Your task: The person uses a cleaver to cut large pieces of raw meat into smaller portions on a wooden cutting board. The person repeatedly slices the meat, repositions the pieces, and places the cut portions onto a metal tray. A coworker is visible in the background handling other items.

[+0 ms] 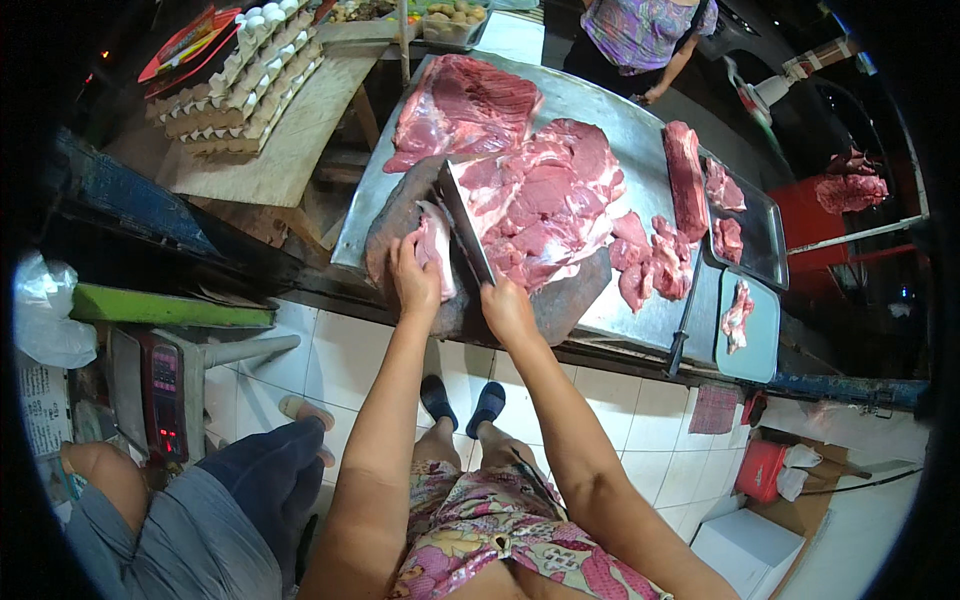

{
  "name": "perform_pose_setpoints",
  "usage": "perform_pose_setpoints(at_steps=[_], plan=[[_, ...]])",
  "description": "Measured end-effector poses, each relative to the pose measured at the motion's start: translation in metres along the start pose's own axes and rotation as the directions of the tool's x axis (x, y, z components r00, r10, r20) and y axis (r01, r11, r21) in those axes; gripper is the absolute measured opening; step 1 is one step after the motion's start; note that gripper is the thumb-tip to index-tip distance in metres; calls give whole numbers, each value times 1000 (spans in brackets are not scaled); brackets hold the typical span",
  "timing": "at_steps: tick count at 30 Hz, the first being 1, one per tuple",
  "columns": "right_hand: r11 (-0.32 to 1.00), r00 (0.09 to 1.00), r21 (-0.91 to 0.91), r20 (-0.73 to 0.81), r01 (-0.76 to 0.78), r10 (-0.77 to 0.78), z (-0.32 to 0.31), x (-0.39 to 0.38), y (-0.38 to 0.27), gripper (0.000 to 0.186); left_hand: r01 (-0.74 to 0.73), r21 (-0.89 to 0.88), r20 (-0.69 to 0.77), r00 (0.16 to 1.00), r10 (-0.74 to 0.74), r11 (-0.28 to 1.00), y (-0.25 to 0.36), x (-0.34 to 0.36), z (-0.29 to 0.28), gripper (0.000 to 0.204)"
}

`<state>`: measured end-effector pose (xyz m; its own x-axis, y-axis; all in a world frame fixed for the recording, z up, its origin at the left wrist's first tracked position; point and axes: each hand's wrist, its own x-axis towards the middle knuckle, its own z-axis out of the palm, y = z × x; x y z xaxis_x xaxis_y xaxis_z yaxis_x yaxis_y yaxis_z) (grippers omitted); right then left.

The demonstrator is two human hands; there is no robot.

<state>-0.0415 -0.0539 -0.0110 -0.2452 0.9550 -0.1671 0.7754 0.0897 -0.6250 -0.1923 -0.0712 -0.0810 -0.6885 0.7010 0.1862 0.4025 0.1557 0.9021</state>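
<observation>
My right hand (510, 313) is closed round the handle of a large knife (464, 222), its broad blade pointing away from me over a dark chopping block (390, 220). Left of the blade lies a pale strip of meat (433, 245), apart from the large piece. My left hand (415, 275) holds that strip at its left side, fingers bent against it. Right of the blade, a big slab of raw meat (555, 200) covers much of the block. Behind it another large slab (465, 105) rests on the metal table (637, 130).
Smaller cuts (655, 260) and a long piece (685, 180) lie to the right, near a second knife (682, 330). Two trays (765, 235) hold meat. Egg cartons (240, 95) stand far left; a scale (160, 390) is nearer. A person (640, 35) stands across the table, another person (190, 530) sits left.
</observation>
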Motion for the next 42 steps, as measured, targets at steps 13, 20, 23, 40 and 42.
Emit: perform_pose_setpoints(at_steps=[13, 20, 23, 40, 42], plan=[[958, 905, 58, -348, 282, -245, -67, -52, 39, 23, 60, -55, 162, 986, -51, 997, 50, -63, 35, 18], [998, 999, 60, -48, 3, 0, -35, -54, 75, 18, 59, -44, 83, 995, -55, 997, 47, -54, 77, 40], [943, 971, 306, -234, 126, -54, -100, -65, 26, 17, 82, -132, 191, 980, -55, 988, 31, -45, 71, 34], [990, 991, 115, -115, 81, -67, -102, -65, 31, 23, 42, 139, 191, 979, -68, 989, 34, -37, 77, 37], [889, 910, 344, -380, 304, -164, -135, -71, -3, 21, 10, -72, 74, 997, -4, 997, 18, -37, 72, 31]])
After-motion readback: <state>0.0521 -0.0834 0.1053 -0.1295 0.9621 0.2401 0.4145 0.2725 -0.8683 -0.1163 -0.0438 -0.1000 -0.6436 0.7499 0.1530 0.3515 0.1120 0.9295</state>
